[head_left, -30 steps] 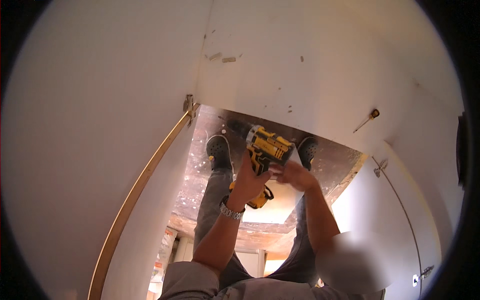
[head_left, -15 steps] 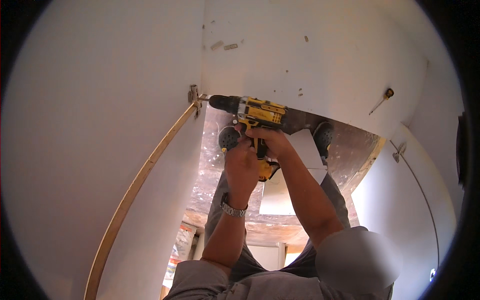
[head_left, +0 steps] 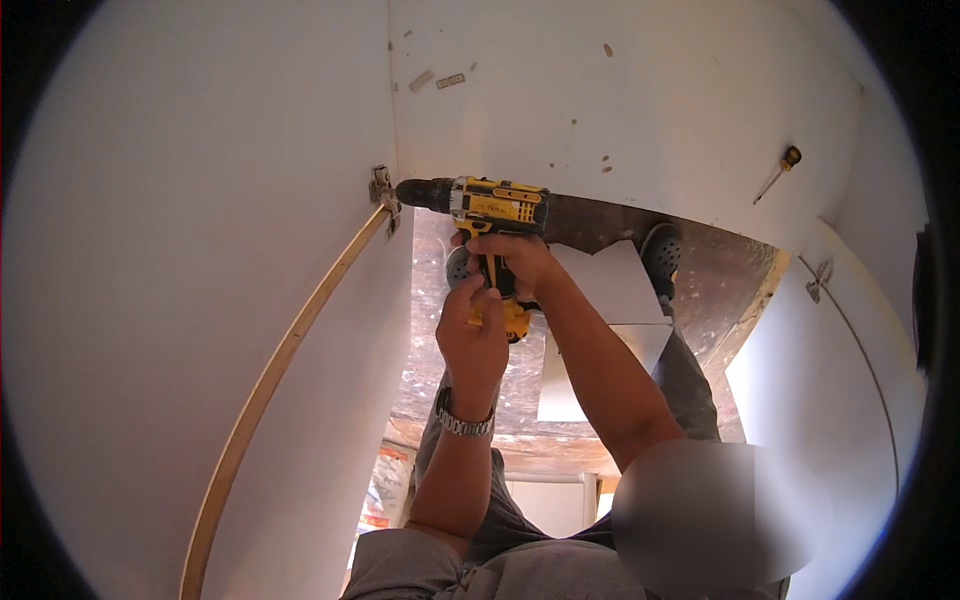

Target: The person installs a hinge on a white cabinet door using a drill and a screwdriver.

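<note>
A yellow and black cordless drill lies level across the middle, its chuck pointing left. My right hand is wrapped round its handle. Lower down, my left hand holds the drill near the base of the handle and the battery; its fingers are partly hidden. The chuck meets a metal hinge at the edge of the white panel on the left. The bit's tip cannot be seen clearly. A bare wooden edge strip runs down from the hinge.
A screwdriver lies on the white surface at the far right, with small metal pieces at the far left. Another hinge sits on the right panel. Below are white sheets and my shoes on a stained floor.
The drill has shifted left, closing the gap between chuck and hinge. My left hand has slid down the handle toward the battery. The view has shifted slightly.
</note>
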`<state>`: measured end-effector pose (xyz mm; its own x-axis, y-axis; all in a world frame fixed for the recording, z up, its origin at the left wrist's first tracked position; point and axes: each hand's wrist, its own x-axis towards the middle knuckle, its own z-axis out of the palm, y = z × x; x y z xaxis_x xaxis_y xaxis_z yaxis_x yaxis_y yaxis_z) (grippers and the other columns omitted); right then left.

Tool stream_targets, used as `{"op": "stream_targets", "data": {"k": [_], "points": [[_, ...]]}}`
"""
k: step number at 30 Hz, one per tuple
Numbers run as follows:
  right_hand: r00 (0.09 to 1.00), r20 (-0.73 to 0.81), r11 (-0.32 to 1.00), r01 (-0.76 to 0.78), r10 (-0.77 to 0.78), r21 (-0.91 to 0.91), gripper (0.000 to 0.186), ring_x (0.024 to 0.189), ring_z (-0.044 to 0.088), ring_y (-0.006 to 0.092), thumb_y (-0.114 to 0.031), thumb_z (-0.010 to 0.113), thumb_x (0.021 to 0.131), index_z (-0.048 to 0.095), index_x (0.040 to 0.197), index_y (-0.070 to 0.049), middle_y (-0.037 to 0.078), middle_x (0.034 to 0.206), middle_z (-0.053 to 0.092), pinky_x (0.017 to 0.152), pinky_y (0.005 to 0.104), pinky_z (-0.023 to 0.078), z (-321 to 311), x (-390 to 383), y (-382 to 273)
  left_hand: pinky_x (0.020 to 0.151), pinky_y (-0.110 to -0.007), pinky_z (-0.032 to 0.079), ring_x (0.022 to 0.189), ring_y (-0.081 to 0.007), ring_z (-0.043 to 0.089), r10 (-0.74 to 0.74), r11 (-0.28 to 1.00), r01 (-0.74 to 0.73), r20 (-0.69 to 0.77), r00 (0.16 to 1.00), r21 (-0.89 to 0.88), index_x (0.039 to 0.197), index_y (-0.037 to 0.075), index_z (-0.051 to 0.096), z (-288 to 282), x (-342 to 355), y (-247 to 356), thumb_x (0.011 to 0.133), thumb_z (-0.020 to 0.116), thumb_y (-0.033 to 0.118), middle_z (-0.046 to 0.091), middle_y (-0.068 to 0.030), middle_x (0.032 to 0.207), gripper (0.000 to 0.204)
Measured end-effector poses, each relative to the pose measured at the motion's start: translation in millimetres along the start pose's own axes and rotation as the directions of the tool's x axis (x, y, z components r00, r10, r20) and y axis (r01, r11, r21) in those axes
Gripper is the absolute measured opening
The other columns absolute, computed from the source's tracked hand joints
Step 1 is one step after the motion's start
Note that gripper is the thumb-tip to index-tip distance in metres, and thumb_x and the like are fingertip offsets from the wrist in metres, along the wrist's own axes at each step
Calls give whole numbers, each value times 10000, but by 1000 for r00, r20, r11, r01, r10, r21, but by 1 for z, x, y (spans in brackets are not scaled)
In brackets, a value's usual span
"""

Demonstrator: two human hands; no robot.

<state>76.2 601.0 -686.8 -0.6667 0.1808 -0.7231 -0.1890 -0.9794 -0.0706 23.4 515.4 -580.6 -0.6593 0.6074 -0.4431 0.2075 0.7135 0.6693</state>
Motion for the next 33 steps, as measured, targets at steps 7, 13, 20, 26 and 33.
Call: {"op": "stream_targets", "data": {"k": [7, 13, 20, 26, 33], "points": [[1000, -16, 1000, -15, 16, 23, 260, 662, 601, 159, -67, 724, 780, 659, 1028, -24, 73, 923, 687, 578, 307, 536, -6, 10, 7, 794, -328, 528, 886, -237, 674, -59, 998, 60, 36, 998, -34, 1075, -44, 616, -3, 4, -5, 881, 647, 83, 682, -180, 964, 235], [999, -18, 1000, -26, 26, -4, 265, 669, 596, 153, -88, 725, 789, 648, 1036, -30, 76, 944, 680, 564, 306, 532, -8, 15, 4, 839, -329, 512, 956, -220, 648, 9, 997, -16, 90, 996, 76, 1123, -47, 611, -8, 8, -12, 923, 620, 121, 675, -171, 1035, 261], [998, -59, 1000, 21, -20, 23, 325, 648, 601, 148, -179, 708, 860, 599, 1127, -30, 100, 960, 678, 557, 288, 543, 0, 8, 0, 840, -435, 504, 968, -375, 641, 292, 838, -317, 126, 948, 445, 1060, -35, 618, -17, 26, -14, 862, 670, 169, 659, -217, 1015, 289], [995, 2, 988, 97, -98, 119, 326, 702, 646, 161, -212, 688, 892, 596, 1148, -34, 117, 974, 691, 562, 280, 545, -10, -33, -12, 801, -369, 531, 932, -308, 685, -227, 952, 80, 507, 832, 295, 1178, -45, 606, -18, 25, 3, 840, 712, 253, 684, -216, 1023, 463], [958, -242, 974, 187, -151, 131, 314, 707, 655, 197, -159, 636, 902, 569, 1174, -19, 158, 1000, 668, 595, 293, 571, -11, -48, -15, 806, -427, 504, 884, -339, 645, -175, 977, 66, 585, 792, 202, 936, -8, 710, -2, 26, -10, 790, 744, 277, 679, -194, 932, 322]]}}
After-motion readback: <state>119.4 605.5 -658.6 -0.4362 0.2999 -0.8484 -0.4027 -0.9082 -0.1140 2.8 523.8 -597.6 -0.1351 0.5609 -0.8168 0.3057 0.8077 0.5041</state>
